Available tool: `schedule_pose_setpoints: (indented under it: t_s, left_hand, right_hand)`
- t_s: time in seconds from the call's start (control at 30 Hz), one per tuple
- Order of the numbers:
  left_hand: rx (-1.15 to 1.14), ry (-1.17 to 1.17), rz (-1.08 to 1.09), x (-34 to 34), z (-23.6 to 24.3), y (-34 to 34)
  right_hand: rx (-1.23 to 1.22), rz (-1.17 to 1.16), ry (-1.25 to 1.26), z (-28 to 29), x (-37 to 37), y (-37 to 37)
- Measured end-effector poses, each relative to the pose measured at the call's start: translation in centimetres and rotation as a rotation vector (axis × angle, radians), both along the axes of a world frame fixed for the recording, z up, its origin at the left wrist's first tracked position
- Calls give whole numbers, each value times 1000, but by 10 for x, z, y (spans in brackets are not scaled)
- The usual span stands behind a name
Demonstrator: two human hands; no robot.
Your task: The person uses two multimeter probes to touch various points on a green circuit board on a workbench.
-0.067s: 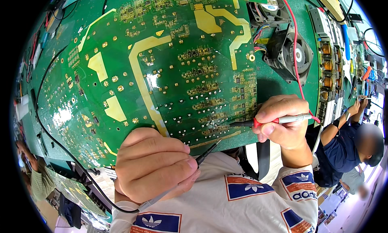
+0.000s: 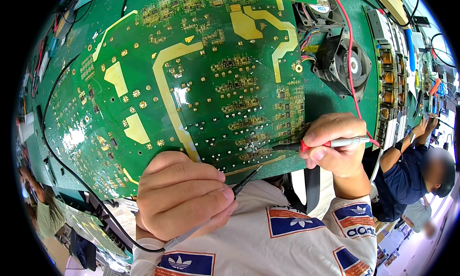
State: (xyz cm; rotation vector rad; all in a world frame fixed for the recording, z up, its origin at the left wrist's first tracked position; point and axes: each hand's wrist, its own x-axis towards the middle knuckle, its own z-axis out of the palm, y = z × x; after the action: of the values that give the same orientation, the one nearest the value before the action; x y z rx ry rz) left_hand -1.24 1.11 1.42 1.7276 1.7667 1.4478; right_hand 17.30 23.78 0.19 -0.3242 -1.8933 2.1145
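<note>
A large green circuit board [image 2: 158, 103] with gold traces and rows of solder joints lies before me. My right hand [image 2: 333, 144], closed, grips a red and grey test probe [image 2: 349, 141], whose dark tip points left over the solder joints near the board's front right part. My left hand [image 2: 184, 194] is closed round a black and grey test probe [image 2: 244, 181]. Its thin metal tip reaches up and right to the board's near edge, by a gold strip. Whether either tip touches the metal I cannot tell. The heel of each probe trails a lead.
Two black cooling fans [image 2: 342, 65] stand right of the board, with a red lead [image 2: 351, 46] running over them. Farther right is a module with copper coils [image 2: 387, 84]. A black lead [image 2: 45, 127] loops at left. A co-worker in dark blue [image 2: 400, 180] sits at right.
</note>
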Motion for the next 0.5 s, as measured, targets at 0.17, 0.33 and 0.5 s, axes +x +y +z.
schedule_pose_setpoints:
  t_s: [0.17,0.33,0.5]
  left_hand:
    - [-5,0,-1,0,0,0]
    - [-12,2,2,0,1,1]
    - [-9,-3,-1,0,0,-2]
  right_hand:
    - [-57,-11,32,0,0,-1]
    - [-82,-21,27,0,1,-2]
    - [-68,-6,26,0,0,-2]
